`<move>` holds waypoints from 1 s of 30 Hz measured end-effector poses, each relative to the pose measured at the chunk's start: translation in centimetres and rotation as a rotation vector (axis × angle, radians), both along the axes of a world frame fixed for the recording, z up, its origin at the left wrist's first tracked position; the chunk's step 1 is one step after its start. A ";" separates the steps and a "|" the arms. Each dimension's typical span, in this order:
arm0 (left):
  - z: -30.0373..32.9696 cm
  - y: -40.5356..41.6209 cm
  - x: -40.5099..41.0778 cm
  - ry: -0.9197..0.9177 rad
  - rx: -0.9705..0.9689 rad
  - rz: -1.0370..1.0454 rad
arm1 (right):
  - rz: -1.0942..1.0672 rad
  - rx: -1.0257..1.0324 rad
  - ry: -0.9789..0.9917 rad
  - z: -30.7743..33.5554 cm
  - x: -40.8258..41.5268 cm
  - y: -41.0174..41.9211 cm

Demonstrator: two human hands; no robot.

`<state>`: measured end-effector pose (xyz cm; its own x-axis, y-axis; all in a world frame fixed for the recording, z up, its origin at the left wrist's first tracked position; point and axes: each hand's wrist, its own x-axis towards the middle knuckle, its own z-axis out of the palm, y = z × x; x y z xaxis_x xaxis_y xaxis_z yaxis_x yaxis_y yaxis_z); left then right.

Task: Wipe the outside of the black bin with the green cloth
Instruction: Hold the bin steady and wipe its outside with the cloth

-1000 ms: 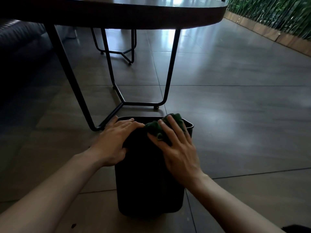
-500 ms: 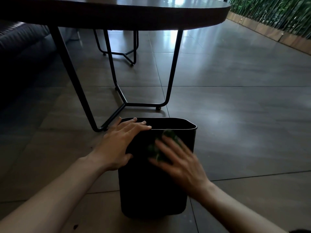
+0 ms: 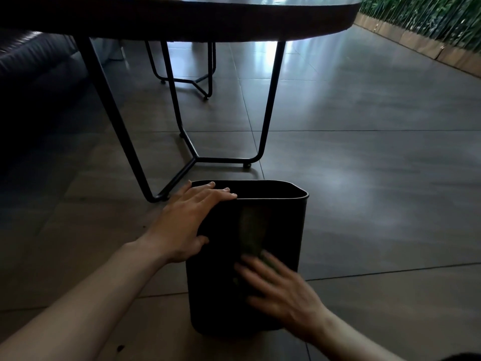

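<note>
The black bin stands upright on the tiled floor just in front of me. My left hand rests flat over its near left rim corner, fingers straight and the thumb against the left wall. My right hand presses the green cloth against the bin's near wall, about halfway down, with fingers spread. Motion blur smears the hand and cloth, and most of the cloth is hidden under the fingers.
A dark round table on black metal legs stands right behind the bin. A dark sofa lies at the far left. A low ledge with green plants runs along the far right. Open tiled floor spreads to the right.
My right hand has slid the green cloth down the bin's near wall from the rim to about mid-height. My left hand has stayed on the rim corner.
</note>
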<state>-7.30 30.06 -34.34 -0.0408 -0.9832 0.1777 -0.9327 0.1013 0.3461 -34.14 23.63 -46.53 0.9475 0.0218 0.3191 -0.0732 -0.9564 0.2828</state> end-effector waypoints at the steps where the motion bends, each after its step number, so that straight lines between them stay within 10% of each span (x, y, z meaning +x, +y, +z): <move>1: 0.0 0.0 0.0 0.009 -0.004 0.000 | -0.075 0.079 -0.112 1.6 1.2 -0.7; 6: 0.1 0.0 0.1 0.022 -0.008 0.011 | -0.299 0.157 -0.409 5.2 6.4 -2.7; 14: 0.3 -0.1 -0.1 0.004 0.039 0.022 | 0.075 -0.139 0.171 -2.8 -1.2 0.8; 23: 0.3 -0.1 -0.3 0.014 0.021 0.013 | -0.660 0.347 -0.538 4.4 7.1 0.9; 30: 0.5 0.2 0.0 0.017 0.039 -0.040 | -0.367 0.162 -0.152 -0.5 5.6 4.4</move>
<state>-7.30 30.28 -33.83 -0.0773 -0.9871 0.1405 -0.9224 0.1243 0.3658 -28.55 28.07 -47.06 0.8247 -0.3699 0.4278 -0.4465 -0.8902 0.0910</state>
